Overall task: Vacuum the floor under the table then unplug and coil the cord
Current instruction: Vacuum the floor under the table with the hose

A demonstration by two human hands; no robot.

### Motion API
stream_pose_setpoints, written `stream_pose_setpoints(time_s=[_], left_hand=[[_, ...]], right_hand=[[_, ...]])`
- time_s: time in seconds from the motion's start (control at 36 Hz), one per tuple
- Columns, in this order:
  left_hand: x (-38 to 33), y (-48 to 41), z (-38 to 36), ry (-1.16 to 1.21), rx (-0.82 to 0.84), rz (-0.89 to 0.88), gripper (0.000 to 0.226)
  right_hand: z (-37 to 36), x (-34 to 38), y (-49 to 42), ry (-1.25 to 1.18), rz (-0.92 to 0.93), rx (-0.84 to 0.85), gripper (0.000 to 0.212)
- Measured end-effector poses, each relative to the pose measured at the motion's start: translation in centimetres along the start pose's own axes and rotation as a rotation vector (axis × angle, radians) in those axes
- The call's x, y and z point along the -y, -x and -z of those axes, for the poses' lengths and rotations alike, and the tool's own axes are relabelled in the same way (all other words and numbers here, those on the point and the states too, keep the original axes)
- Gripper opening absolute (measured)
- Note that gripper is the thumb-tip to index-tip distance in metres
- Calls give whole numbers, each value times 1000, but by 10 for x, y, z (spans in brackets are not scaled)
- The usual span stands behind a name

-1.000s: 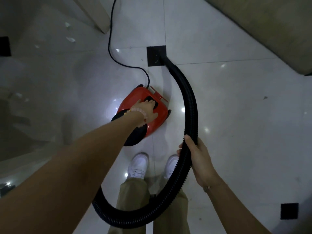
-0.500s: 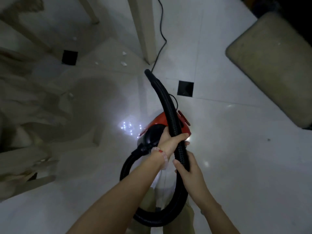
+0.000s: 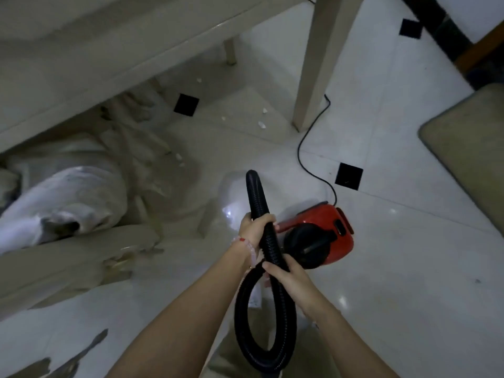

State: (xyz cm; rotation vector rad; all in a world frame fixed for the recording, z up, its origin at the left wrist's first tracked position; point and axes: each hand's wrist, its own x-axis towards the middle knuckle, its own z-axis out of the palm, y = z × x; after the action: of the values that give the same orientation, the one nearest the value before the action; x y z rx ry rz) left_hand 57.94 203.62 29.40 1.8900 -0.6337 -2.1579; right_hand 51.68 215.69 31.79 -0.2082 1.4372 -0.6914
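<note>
A small red and black vacuum cleaner [image 3: 324,230] sits on the white tiled floor, right of my hands. Its black ribbed hose [image 3: 256,195] loops down in front of my legs and rises to an open end that points at the floor under the table. My left hand [image 3: 252,227] grips the hose near that end. Lower on the hose, my right hand [image 3: 286,279] is closed around it. The black cord [image 3: 308,135] runs from the vacuum's back past a table leg [image 3: 313,77]. Small white scraps [image 3: 261,124] lie under the table [image 3: 81,64].
A white sack [image 3: 62,197] and crumpled cloth lie under the table at left. A beige mat [image 3: 474,148] covers the floor at right. Black inset tiles [image 3: 349,175] dot the floor. A second table leg [image 3: 230,53] stands farther back.
My left hand left the vacuum's body and took the hose near its end. The view swung up toward the table, and the hose end now points under it.
</note>
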Motion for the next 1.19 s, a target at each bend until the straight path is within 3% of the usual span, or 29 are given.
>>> stream_pose_setpoints(time_s=[0.17, 0.31, 0.44, 0.64, 0.97, 1.19], left_hand=[[-24, -12, 19, 127, -60, -34, 38], [-42, -34, 24, 164, -89, -61, 46], [-48, -65, 20, 10, -94, -5, 68], [-43, -93, -14, -166, -35, 83, 66], [-44, -145, -36, -147, -162, 48, 58], [-61, -162, -27, -168, -208, 76, 53]], right_hand=[[-13, -15, -9, 46, -24, 57, 19], [-13, 2, -27, 132, 66, -12, 21], [-7, 31, -67, 281, 107, -96, 23], [24, 45, -110, 203, 18, -118, 26], [48, 68, -156, 251, -76, -52, 39], [48, 78, -180, 313, -34, -9, 37]])
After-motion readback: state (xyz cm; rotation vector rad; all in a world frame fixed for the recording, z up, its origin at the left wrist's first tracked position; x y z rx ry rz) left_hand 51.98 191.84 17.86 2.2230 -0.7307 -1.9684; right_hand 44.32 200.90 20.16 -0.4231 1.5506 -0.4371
